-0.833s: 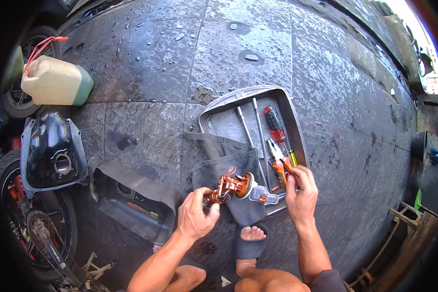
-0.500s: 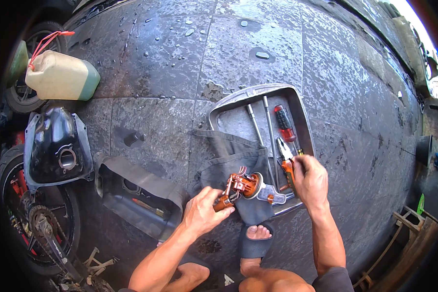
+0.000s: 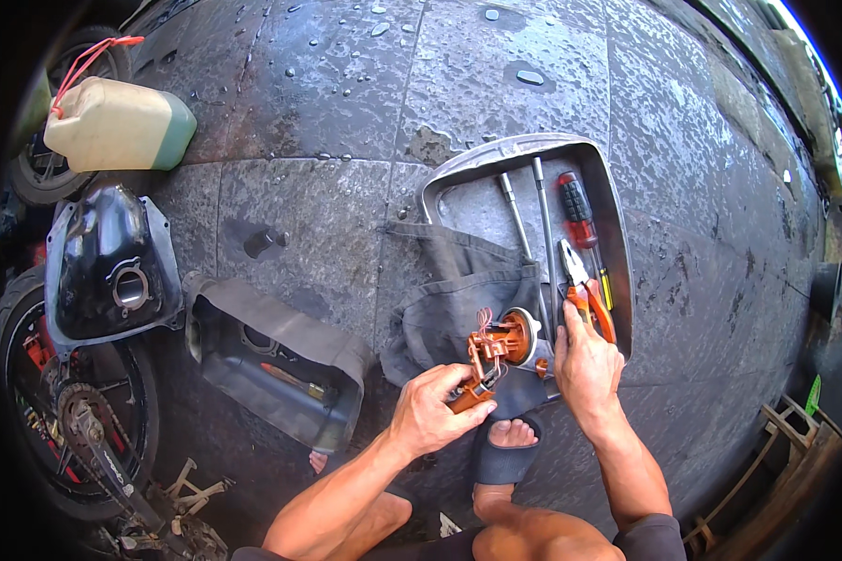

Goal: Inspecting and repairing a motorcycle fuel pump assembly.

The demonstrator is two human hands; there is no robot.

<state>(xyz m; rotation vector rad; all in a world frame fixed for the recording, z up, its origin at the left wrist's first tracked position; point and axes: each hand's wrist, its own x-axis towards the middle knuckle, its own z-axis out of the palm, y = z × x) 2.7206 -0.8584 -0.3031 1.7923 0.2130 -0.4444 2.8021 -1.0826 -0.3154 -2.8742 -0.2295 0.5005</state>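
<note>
My left hand point(image 3: 432, 409) is closed around the lower end of a fuel pump unit point(image 3: 501, 350), an orange-brown plastic assembly with thin wires and a round pale-rimmed flange. Its far end hangs over a dark cloth point(image 3: 454, 294). My right hand point(image 3: 590, 366) reaches over the near right part of a metal tray point(image 3: 620, 243), index finger stretched out at the handles of orange-handled pliers point(image 3: 587, 292); whether it touches them is unclear. Also in the tray lie a red-and-black screwdriver point(image 3: 577, 210), a yellow-handled tool point(image 3: 606, 283) and two long metal rods point(image 3: 544, 224).
At left, a black fuel tank point(image 3: 112, 262) with a round opening stands near a motorcycle wheel point(image 3: 75, 421). A dark open housing point(image 3: 276, 365) with a tool inside lies beside the cloth. Farther back is a jerrycan point(image 3: 122, 126) of greenish liquid. Water drops wet the tiled floor point(image 3: 318, 215).
My right hand has moved left and down from beside the yellow-handled tool to the pliers' handles, its index finger now extended. My left hand still holds the fuel pump unit. The view has shifted slightly.
</note>
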